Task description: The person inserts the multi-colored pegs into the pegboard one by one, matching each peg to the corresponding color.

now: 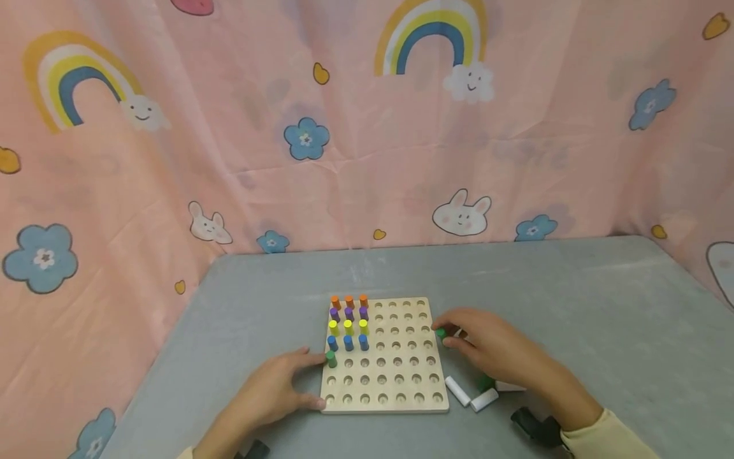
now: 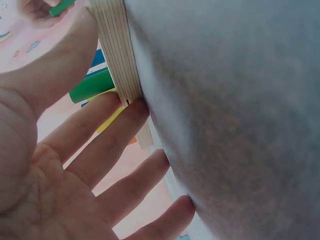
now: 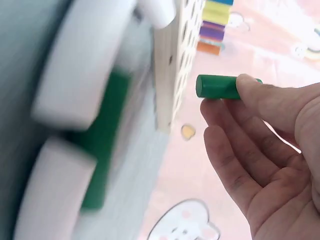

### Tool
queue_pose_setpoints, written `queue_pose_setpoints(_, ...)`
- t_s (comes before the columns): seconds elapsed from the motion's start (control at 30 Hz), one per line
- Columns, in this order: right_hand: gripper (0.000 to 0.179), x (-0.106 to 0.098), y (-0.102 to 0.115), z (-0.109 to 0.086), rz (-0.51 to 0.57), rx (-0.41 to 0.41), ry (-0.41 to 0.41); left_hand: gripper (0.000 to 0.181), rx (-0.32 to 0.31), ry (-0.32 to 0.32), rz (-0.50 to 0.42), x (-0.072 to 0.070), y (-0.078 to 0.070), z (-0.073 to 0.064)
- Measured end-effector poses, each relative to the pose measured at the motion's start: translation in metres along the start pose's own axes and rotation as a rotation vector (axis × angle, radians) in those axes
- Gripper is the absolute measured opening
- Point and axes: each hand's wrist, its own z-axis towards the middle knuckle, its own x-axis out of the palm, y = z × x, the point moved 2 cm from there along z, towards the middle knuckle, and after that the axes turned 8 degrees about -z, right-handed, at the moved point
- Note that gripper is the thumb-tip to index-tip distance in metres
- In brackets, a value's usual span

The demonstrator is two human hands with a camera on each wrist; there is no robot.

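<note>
A square wooden pegboard (image 1: 390, 389) lies on the table. Short rows of orange (image 1: 349, 301), purple (image 1: 348, 313), yellow (image 1: 348, 327) and blue pegs (image 1: 348, 343) stand upright at its far left, each row three long. One green peg (image 1: 331, 359) stands in the leftmost hole of the row nearer me. My left hand (image 1: 272, 389) touches the board's left side, thumb at the near corner and fingers extended along the edge. Between thumb and fingers, my right hand (image 1: 499, 341) pinches another green peg (image 3: 217, 86), just off the board's right edge and raised above the table.
Loose white pegs (image 1: 457, 391) lie right of the board, with a green peg (image 3: 107, 150) among them, partly covered by my right hand in the head view. A pink patterned curtain (image 1: 355, 191) hangs behind the grey table (image 1: 275, 287).
</note>
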Motion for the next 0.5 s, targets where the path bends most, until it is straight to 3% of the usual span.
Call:
queue_pose_setpoints(0.2,0.021,0.003,0.023,0.017,0.018,-0.071,0.019,0.069,0.012,-0.002,-0.001,0.0,0.001,-0.001)
queue_pose_setpoints(0.5,0.022,0.017,0.056,0.04,0.082,-0.058,0.106,0.069,0.038,0.011,0.011,0.0,0.003,0.001)
